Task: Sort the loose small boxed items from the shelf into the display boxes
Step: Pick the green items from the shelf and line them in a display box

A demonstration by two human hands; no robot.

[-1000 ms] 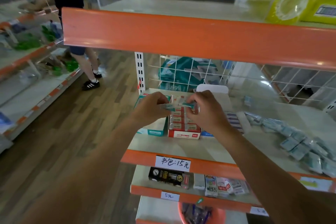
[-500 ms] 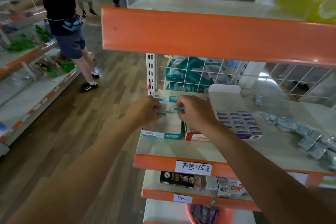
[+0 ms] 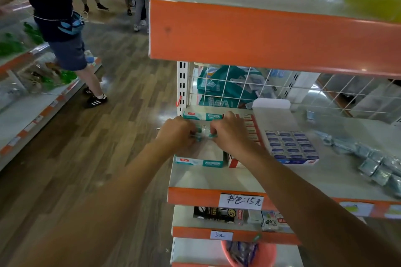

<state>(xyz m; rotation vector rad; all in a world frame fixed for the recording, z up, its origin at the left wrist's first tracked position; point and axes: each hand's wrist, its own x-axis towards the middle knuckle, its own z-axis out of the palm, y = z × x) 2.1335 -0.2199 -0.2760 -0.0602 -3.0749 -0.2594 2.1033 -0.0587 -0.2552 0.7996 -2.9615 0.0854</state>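
Observation:
My left hand [image 3: 176, 132] and my right hand [image 3: 230, 131] meet over the teal display box [image 3: 199, 161] at the shelf's left end. Between them they pinch a few small teal-and-white boxed items [image 3: 204, 133], held just above the box's open inside. To the right stand a red display box [image 3: 249, 124], partly hidden by my right forearm, and a blue display box [image 3: 291, 146] filled with small boxes. A loose pile of wrapped small boxes [image 3: 373, 162] lies on the shelf at the far right.
An orange-edged upper shelf [image 3: 260, 39] overhangs the work area. A white wire grid [image 3: 249, 86] backs the shelf. The lower shelf [image 3: 234, 236] holds more goods, with a red basket [image 3: 249, 253] beneath. A person [image 3: 63, 34] stands in the aisle at left.
Both hands have carried the small boxes leftward, from over the red display box to over the teal one. The camera has swung left and nearer.

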